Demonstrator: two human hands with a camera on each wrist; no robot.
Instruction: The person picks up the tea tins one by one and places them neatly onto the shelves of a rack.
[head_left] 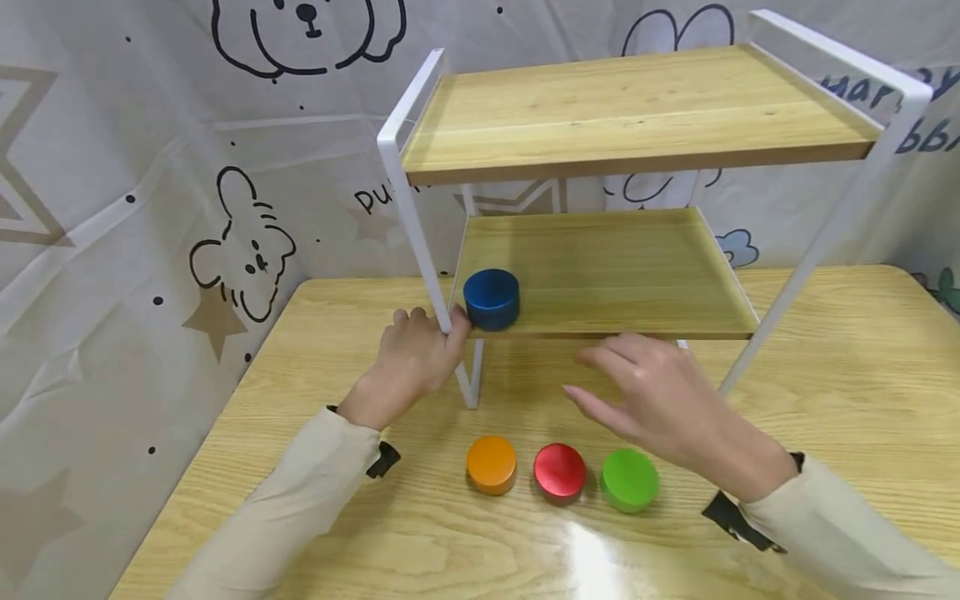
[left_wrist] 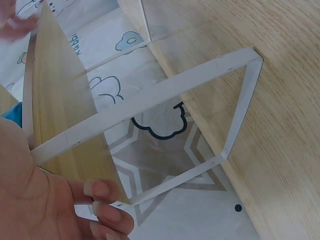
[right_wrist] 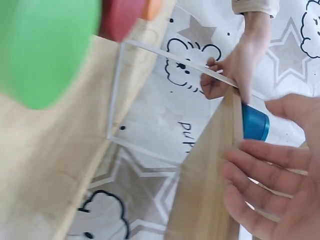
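Observation:
A two-tier shelf rack (head_left: 600,275) with wooden boards and a white metal frame stands on the table. My left hand (head_left: 423,346) grips its left front post at the lower board, thumb on the board's corner. Right beside that thumb, a short blue cylinder (head_left: 492,300) sits on the lower board's front left corner. My right hand (head_left: 652,392) is in front of the lower board's front edge, fingers spread from the thumb and holding nothing. In the right wrist view the blue cylinder (right_wrist: 255,122) shows beyond my right fingers (right_wrist: 260,185).
On the table in front of the rack stand an orange cylinder (head_left: 492,465), a red one (head_left: 559,472) and a green one (head_left: 629,480) in a row. The rack's upper board (head_left: 630,108) overhangs the lower. A printed curtain (head_left: 150,167) hangs behind the table.

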